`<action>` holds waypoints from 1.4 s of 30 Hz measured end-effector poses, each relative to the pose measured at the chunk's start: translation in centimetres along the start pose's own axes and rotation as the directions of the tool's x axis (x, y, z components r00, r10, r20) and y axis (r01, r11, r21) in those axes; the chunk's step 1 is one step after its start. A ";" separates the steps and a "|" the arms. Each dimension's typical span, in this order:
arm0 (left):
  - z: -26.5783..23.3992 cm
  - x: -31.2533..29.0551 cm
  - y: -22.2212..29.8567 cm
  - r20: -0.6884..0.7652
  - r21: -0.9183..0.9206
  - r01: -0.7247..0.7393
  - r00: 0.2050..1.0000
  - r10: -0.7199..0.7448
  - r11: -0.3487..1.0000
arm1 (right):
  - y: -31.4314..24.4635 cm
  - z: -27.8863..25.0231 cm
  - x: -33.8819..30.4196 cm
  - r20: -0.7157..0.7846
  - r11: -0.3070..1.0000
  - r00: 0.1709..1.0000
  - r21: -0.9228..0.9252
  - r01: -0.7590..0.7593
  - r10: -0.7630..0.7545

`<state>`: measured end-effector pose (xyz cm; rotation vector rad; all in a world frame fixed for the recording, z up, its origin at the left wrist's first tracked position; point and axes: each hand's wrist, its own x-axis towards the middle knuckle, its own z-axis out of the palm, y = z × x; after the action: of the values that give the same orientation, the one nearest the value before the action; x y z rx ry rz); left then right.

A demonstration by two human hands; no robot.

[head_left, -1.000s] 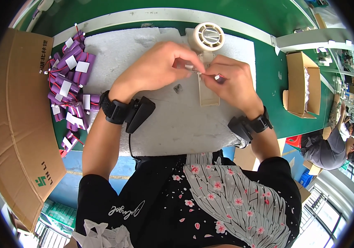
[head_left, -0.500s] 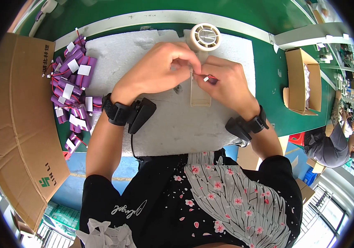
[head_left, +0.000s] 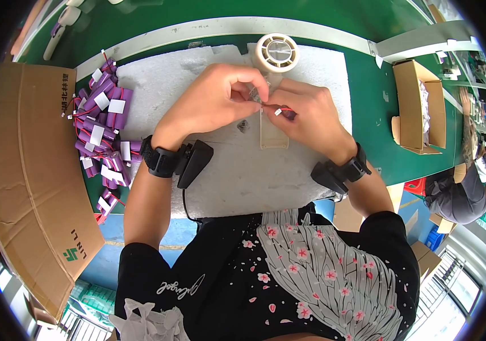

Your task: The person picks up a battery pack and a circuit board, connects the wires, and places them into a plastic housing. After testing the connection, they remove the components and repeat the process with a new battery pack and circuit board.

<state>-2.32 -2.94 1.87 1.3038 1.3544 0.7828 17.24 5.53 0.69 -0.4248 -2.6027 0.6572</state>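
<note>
A cream handheld fan (head_left: pixel 277 53) lies on the white foam board, its round grille at the far end and its open, pale handle shell (head_left: pixel 274 136) pointing toward me. Over the handle, my left hand (head_left: pixel 214 102) pinches at a thin wire, thumb and forefinger close to the fingertips of the other hand. My right hand (head_left: pixel 310 113) is closed on a red and dark wire lead. From its curled fingers sticks out a small white plug (head_left: pixel 278 112). Both hands cover the handle's upper part, so where the wires lead inside is hidden.
Purple battery packs (head_left: pixel 98 122) with white labels and red wires lie heaped left of the foam board (head_left: pixel 226 176). A large cardboard box (head_left: pixel 27 182) stands at far left. An open carton (head_left: pixel 419 108) sits on the green bench at right. Another person (head_left: pixel 456 193) sits farther right.
My left fingertips have shifted slightly toward me and left along the wire. My right hand keeps its grip with the plug showing. The whole view has tilted a little.
</note>
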 end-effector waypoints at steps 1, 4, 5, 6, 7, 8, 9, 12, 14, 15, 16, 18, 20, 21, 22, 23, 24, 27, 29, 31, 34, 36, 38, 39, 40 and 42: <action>0.0 0.1 -0.3 -0.001 0.002 -0.050 0.999 0.050 0.999 | 0.0 0.0 0.0 0.001 1.000 1.000 -0.007 0.008 -0.008; 0.0 0.1 -0.7 -0.003 0.007 -0.150 0.989 0.150 0.989 | -0.4 -0.5 0.2 0.018 0.997 1.000 0.080 -0.011 0.010; -0.1 0.0 -0.6 0.014 0.000 -0.149 0.989 0.149 0.989 | -0.5 -0.6 0.2 0.026 0.992 0.999 0.122 -0.022 0.019; -0.2 0.0 -0.5 0.031 -0.006 -0.149 0.988 0.149 0.989 | -0.4 -0.6 0.2 0.024 0.992 1.000 0.122 -0.023 0.020; -0.2 0.0 -0.4 0.048 -0.012 -0.149 0.988 0.149 0.989 | -0.2 -0.6 0.1 0.005 0.991 1.000 0.135 -0.006 0.006; -0.2 0.0 -0.3 0.049 -0.011 -0.149 0.988 0.149 0.989 | 0.1 -0.6 0.1 -0.015 0.989 1.000 0.147 0.011 -0.009; -0.2 -0.1 -0.1 0.049 0.006 -0.163 0.985 0.163 0.987 | 0.2 -0.5 0.1 -0.034 0.987 0.999 0.159 0.029 -0.024; -0.1 -0.2 0.0 0.046 0.041 -0.191 0.981 0.189 0.981 | 0.3 -0.4 0.1 -0.025 0.993 0.999 0.113 0.045 -0.042; 0.2 0.0 -0.1 0.014 0.012 -0.171 0.985 0.171 0.985 | 0.3 -0.3 0.0 -0.021 0.995 0.999 0.088 0.052 -0.050; 0.3 0.1 -0.2 -0.002 -0.003 -0.161 0.987 0.161 0.987 | 0.3 -0.2 0.0 -0.024 0.995 0.998 0.080 0.053 -0.051; 0.5 0.1 -0.4 -0.003 -0.002 -0.162 0.987 0.162 0.987 | 0.3 0.0 0.0 -0.027 0.996 0.998 0.073 0.053 -0.051; 0.7 0.4 -1.0 -0.075 -0.040 -0.208 0.976 0.205 0.977 | 0.2 0.0 0.1 -0.031 0.996 0.998 0.064 0.055 -0.053; 0.8 0.5 -1.0 -0.112 -0.055 -0.233 0.968 0.226 0.971 | 0.1 -0.2 0.2 -0.052 0.994 0.998 0.104 0.028 -0.023; 0.7 0.5 -0.9 -0.099 -0.094 -0.217 0.973 0.207 0.972 | 0.0 -0.2 0.2 -0.062 0.992 0.998 0.125 0.015 -0.007; 0.6 0.5 -0.7 -0.086 -0.133 -0.200 0.978 0.189 0.971 | 0.0 -0.2 0.2 -0.063 0.992 0.998 0.125 0.017 -0.009; 0.6 0.5 -0.6 -0.072 -0.171 -0.181 0.983 0.171 0.969 | 0.0 -0.2 0.1 -0.085 0.990 0.996 0.140 0.012 0.000; 0.5 0.5 -0.6 -0.073 -0.169 -0.181 0.983 0.171 0.969 | 0.0 -0.2 0.0 -0.107 0.988 0.994 0.155 0.008 0.008; 0.2 0.5 -0.5 -0.039 -0.197 -0.150 0.989 0.145 0.969 | 0.0 -0.4 -0.1 -0.145 0.987 0.989 0.162 0.015 0.009; 0.1 0.3 -0.3 -0.038 -0.207 -0.126 0.992 0.120 0.970 | -0.1 -0.4 0.0 -0.178 0.989 0.984 0.143 0.037 -0.011; 0.0 0.2 0.0 -0.034 -0.229 -0.080 0.997 0.074 0.970 | 0.0 -0.4 0.0 -0.174 0.988 0.985 0.148 0.039 -0.013; -0.3 0.1 0.3 -0.028 -0.234 -0.066 0.998 0.061 0.970 | 0.1 -0.4 -0.1 -0.166 0.987 0.986 0.156 0.043 -0.017; -0.3 0.0 0.4 -0.028 -0.236 -0.059 0.998 0.054 0.970 | 0.1 -0.4 -0.1 -0.145 0.987 0.989 0.159 -0.006 0.030; -0.2 0.0 0.4 -0.047 -0.253 -0.052 0.998 0.042 0.966 | 0.0 -0.4 -0.1 -0.134 0.987 0.990 0.159 -0.032 0.054; -0.1 0.0 0.3 -0.056 -0.261 -0.049 0.998 0.036 0.964 | 0.0 -0.5 -0.1 -0.121 0.984 0.990 0.171 -0.053 0.074; -0.1 0.0 0.3 -0.056 -0.261 -0.049 0.998 0.036 0.964 | 0.0 -0.5 -0.1 -0.108 0.981 0.990 0.182 -0.073 0.094; -0.2 0.0 0.1 -0.052 -0.265 -0.057 0.998 0.045 0.962 | -0.1 -0.5 -0.1 -0.094 0.977 0.989 0.193 -0.095 0.114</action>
<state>-2.47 -2.84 2.04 1.1166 1.2066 0.9989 17.56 5.57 1.09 -0.5242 -2.4061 0.8834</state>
